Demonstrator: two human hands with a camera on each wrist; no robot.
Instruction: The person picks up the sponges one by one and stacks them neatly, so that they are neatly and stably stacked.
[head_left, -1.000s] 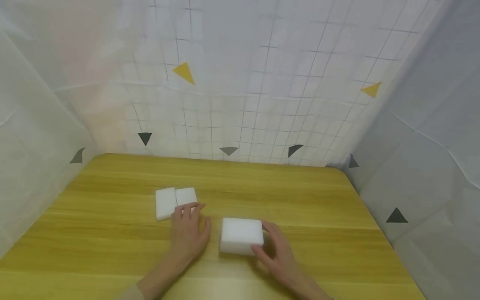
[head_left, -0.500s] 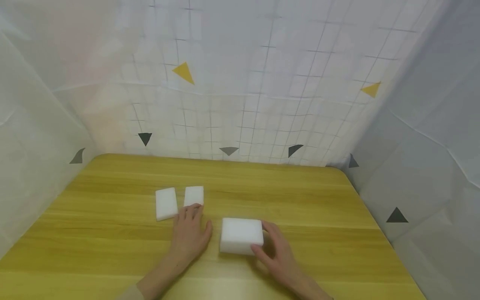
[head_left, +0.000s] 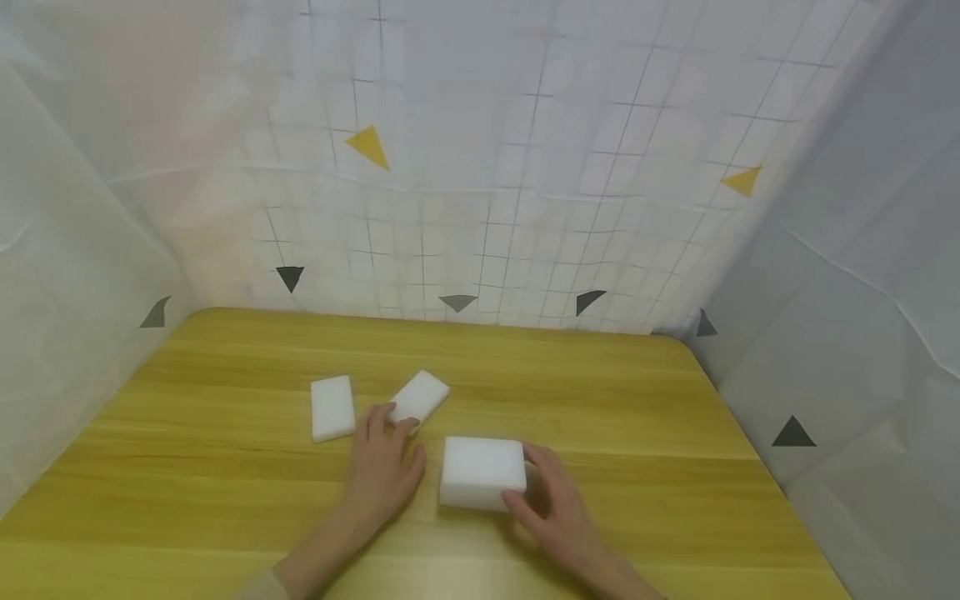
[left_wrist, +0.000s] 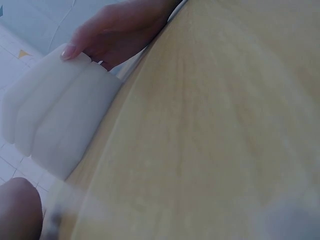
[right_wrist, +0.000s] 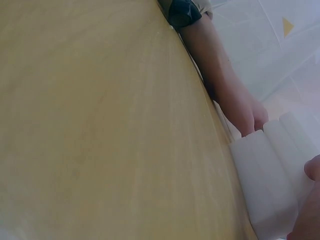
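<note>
My left hand lies over the near end of a flat white sponge block, its fingertips touching the block, which sits at a slant on the wooden table. Left of it, another flat white sponge block lies apart. My right hand grips the right end of a stack of white sponge blocks, thumb at the near side and fingers at the far side. The left wrist view shows seams between the layers of the stack. In the right wrist view, the left hand appears behind the stack.
The wood-grain table extends around both hands to its far edge. Behind it hangs a white sheet with grid lines and triangles. Pale sheets also stand at the left and right sides.
Under my left fingers, the sponge block has slid right, away from the other flat block, and turned from upright to slanted. My right hand and the stack have stayed in place.
</note>
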